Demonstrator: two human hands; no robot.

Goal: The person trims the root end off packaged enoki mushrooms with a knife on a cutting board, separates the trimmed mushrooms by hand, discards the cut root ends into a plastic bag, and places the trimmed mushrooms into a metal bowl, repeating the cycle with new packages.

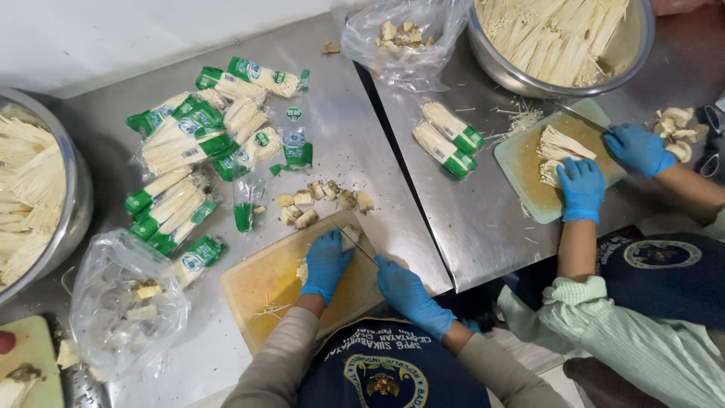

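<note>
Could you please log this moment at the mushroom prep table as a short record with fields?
left hand: blue glove, pressing a mushroom clump on the yellow cutting board
right hand: blue glove, holding a knife
cut root ends: heaped on the steel table beyond the board
packed enoki: piled at left
co-worker's hands: blue gloves, cutting on a green board
bowls: hold trimmed mushrooms

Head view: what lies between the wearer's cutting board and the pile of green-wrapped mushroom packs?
In the head view, a cluster of cut mushroom root ends lies on the steel table between the yellow cutting board and the mushroom packs.
</note>
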